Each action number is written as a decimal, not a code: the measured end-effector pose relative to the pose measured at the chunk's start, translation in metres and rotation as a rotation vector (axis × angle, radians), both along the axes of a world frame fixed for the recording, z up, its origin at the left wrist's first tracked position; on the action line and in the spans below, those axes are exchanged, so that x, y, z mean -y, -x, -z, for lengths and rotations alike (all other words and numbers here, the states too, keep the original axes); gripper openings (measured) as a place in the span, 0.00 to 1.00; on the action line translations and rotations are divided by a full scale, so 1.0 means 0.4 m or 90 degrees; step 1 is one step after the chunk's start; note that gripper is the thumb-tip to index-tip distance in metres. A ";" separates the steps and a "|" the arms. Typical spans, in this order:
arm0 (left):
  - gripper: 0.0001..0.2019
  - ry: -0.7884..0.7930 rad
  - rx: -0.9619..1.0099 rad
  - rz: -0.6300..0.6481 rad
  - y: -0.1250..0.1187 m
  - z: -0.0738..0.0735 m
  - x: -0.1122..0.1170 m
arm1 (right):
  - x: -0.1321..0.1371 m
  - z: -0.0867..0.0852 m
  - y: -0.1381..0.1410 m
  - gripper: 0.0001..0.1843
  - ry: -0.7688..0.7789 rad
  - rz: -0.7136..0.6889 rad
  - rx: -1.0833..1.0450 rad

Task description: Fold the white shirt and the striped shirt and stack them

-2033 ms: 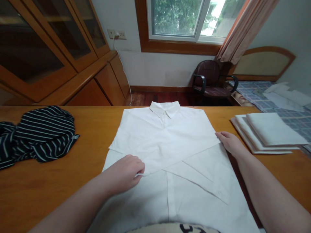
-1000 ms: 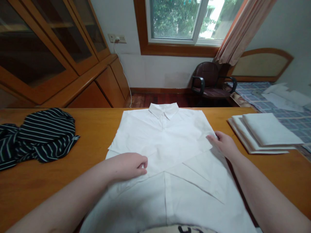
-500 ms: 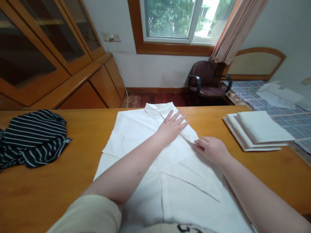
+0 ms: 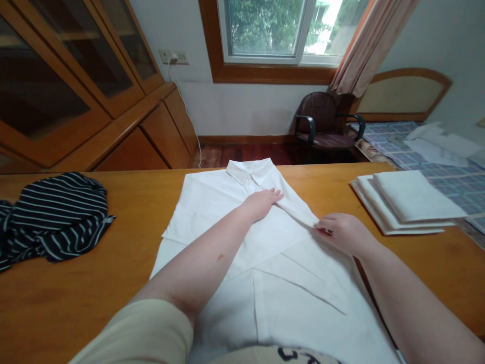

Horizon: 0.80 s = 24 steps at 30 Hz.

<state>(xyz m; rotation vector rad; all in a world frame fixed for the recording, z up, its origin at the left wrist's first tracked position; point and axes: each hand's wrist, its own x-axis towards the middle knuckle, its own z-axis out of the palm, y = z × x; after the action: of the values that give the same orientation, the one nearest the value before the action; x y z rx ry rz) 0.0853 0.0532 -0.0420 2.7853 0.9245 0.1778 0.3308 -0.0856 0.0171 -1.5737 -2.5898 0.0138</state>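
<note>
A white collared shirt (image 4: 212, 202) lies spread on the wooden table, its collar at the far edge and its lower part reaching toward my body. Folded sleeve layers cross its middle. My left hand (image 4: 261, 203) rests flat on the shirt just below the collar, fingers stretched to the right. At the shirt's right side edge, my right hand (image 4: 341, 231) pinches the fabric between thumb and fingers. The cloth between the two hands forms a slight ridge.
A black-and-white striped cloth (image 4: 62, 217) lies bunched on the left of the wooden table (image 4: 125, 283). Folded white cloths (image 4: 413, 199) are stacked at the right. Beyond the table stand an office chair (image 4: 320, 119), a bed (image 4: 405, 146) and a wooden cabinet (image 4: 144, 136).
My left hand has slid slightly down from the collar, its fingers closer together. My right hand has shifted a little to the right with the shirt's edge.
</note>
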 end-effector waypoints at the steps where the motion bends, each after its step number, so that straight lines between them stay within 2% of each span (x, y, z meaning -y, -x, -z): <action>1: 0.27 0.005 0.001 -0.002 0.001 -0.001 -0.002 | 0.000 -0.001 -0.002 0.11 0.014 0.005 -0.011; 4: 0.25 -0.004 -0.001 -0.002 0.004 -0.013 0.001 | -0.001 -0.002 -0.002 0.10 0.029 0.026 -0.021; 7: 0.23 -0.064 0.005 0.021 0.000 -0.035 0.018 | 0.001 0.002 0.007 0.10 -0.002 0.047 -0.015; 10: 0.21 -0.136 0.059 0.092 -0.012 -0.051 0.039 | 0.000 0.008 0.014 0.12 -0.059 0.052 -0.035; 14: 0.18 -0.189 0.111 0.175 -0.031 -0.047 0.051 | -0.002 0.011 0.010 0.12 -0.107 0.048 -0.080; 18: 0.15 -0.211 0.099 0.147 -0.038 -0.035 0.044 | -0.004 0.007 0.008 0.13 -0.114 0.049 -0.078; 24: 0.12 -0.195 0.074 0.098 -0.035 -0.034 0.041 | -0.009 0.017 0.038 0.13 -0.184 0.101 0.006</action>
<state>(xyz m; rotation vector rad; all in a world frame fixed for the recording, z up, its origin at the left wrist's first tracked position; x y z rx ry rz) 0.0991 0.0368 -0.0283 3.0689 0.7024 0.4891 0.3157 -0.0822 0.0101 -1.6626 -2.3345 -0.3637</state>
